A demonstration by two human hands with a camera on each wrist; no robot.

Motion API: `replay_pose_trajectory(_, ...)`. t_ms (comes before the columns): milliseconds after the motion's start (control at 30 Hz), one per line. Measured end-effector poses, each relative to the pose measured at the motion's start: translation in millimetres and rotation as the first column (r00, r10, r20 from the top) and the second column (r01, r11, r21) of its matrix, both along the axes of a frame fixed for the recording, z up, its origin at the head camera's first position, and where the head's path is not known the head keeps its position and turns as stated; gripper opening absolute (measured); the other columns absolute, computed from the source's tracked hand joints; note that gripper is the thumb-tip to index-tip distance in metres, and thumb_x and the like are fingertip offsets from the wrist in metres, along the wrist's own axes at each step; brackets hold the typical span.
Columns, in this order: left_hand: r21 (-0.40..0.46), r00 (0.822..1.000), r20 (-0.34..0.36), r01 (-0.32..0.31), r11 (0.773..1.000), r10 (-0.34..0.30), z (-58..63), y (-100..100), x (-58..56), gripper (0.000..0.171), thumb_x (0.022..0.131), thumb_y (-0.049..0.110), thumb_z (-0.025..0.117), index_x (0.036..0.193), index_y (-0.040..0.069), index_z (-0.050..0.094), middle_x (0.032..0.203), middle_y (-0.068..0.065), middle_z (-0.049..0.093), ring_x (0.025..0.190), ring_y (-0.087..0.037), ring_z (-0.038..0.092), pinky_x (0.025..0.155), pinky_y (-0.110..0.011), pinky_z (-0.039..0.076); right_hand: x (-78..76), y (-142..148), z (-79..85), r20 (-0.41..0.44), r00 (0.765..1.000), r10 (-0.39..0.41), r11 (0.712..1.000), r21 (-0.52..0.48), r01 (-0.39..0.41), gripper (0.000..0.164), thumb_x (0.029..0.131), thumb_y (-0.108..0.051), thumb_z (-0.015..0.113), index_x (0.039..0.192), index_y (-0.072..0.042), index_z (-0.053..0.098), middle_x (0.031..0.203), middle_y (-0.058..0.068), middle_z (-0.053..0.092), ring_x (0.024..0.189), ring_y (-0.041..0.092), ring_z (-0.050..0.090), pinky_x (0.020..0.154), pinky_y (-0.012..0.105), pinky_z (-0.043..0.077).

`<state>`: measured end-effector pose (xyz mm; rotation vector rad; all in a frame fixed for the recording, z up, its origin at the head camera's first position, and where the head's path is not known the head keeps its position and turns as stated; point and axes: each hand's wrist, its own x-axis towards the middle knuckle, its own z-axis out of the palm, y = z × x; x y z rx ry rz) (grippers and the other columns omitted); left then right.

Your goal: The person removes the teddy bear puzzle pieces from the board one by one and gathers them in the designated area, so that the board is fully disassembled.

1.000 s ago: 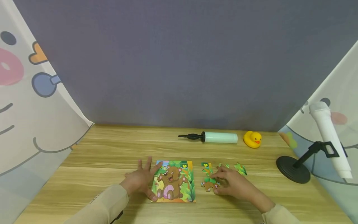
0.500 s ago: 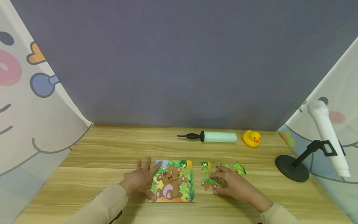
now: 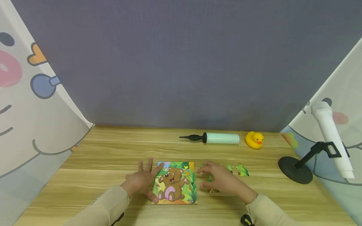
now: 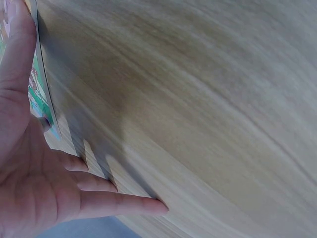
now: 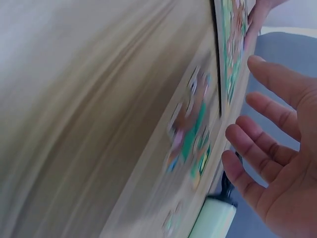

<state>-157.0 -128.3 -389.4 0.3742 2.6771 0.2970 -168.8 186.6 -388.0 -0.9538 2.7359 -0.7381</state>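
A square picture puzzle (image 3: 176,185) of a brown bear lies on the table in the head view. My left hand (image 3: 139,182) has its fingers spread, with thumb and forefinger resting on the puzzle's left edge. My right hand (image 3: 223,179) is just right of the puzzle with fingers apart, over loose puzzle pieces; nothing shows in its grasp. A brown and green puzzle piece (image 5: 187,126) lies below the fingers in the right wrist view. A green leafy puzzle piece (image 3: 242,169) lies to the right of the hand, which hides parts of the other pieces.
Behind the puzzle lie a black and pale green hand pump (image 3: 222,138) and a yellow rubber duck (image 3: 254,140). At the right, a white microphone (image 3: 332,138) stands on a black stand (image 3: 295,169). A grey panel (image 3: 181,62) rises at the table's far edge.
My right hand has moved left from beside the loose pieces to over them, nearer the puzzle, and its fingers have spread. My left hand has kept its place.
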Motion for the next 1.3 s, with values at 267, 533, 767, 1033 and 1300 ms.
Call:
replay_pose_trajectory(267, -0.016, 1.0, -0.005, 0.001, 1.0, -0.001, -0.9, 0, -0.4, 0.131, 0.058, 0.046, 0.092, 0.163, 0.016, 0.019, 0.164, -0.034, 0.008, 0.142, -0.067, 0.007, 0.077, -0.091, 0.033, -5.6, -38, -6.6, -0.005, 1.0, 0.016, 0.998, -0.062, -0.016, 0.036, 0.09, -0.03, 0.079, 0.118, -0.007, 0.073, 0.099, -0.001, 0.062, 0.081, 0.013, 0.056, 0.067, 0.025, 0.049)
replay_pose_trajectory(533, -0.02, 1.0, 0.006, 0.004, 1.0, -0.003, -1.1, 0, -0.6, 0.131, 0.058, 0.047, 0.091, 0.163, 0.016, 0.018, 0.164, -0.034, 0.006, 0.141, -0.069, 0.007, 0.077, -0.091, 0.032, -3.1, -68, -15.2, 0.003, 0.999, -0.039, 0.999, -0.032, 0.039, 0.041, 0.085, -0.031, 0.084, 0.117, -0.008, 0.075, 0.1, 0.0, 0.061, 0.083, 0.011, 0.055, 0.067, 0.024, 0.049)
replay_pose_trajectory(767, -0.024, 1.0, 0.003, -0.002, 1.0, 0.002, -0.5, 0, 0.2, 0.131, 0.057, 0.047, 0.091, 0.163, 0.017, 0.019, 0.163, -0.034, 0.008, 0.141, -0.069, 0.008, 0.077, -0.09, 0.033, 1.2, -79, -15.3, -0.101, 0.992, -0.07, 0.994, 0.082, 0.079, 0.042, 0.081, -0.034, 0.087, 0.114, -0.01, 0.077, 0.105, -0.001, 0.061, 0.082, 0.008, 0.055, 0.067, 0.026, 0.049)
replay_pose_trajectory(1033, -0.025, 1.0, 0.009, 0.001, 1.0, -0.001, 0.0, 1, -0.2, 0.131, 0.058, 0.046, 0.091, 0.163, 0.016, 0.018, 0.164, -0.034, 0.005, 0.141, -0.069, 0.007, 0.077, -0.09, 0.033, 2.0, -82, -12.8, -0.019, 0.996, -0.088, 0.995, 0.037, 0.089, 0.037, 0.08, -0.028, 0.088, 0.107, -0.009, 0.073, 0.099, -0.003, 0.056, 0.078, 0.008, 0.05, 0.069, 0.027, 0.048)
replay_pose_trajectory(1300, -0.022, 1.0, -0.007, 0.005, 1.0, -0.005, 0.2, 0, 0.4, 0.13, 0.058, 0.048, 0.09, 0.163, 0.015, 0.02, 0.163, -0.035, 0.008, 0.141, -0.069, 0.009, 0.076, -0.09, 0.035, 0.8, -82, -13.6, 0.04, 0.994, -0.102, 0.995, 0.006, 0.102, 0.039, 0.079, -0.028, 0.09, 0.106, -0.013, 0.065, 0.104, -0.004, 0.056, 0.086, 0.012, 0.053, 0.074, 0.031, 0.052)
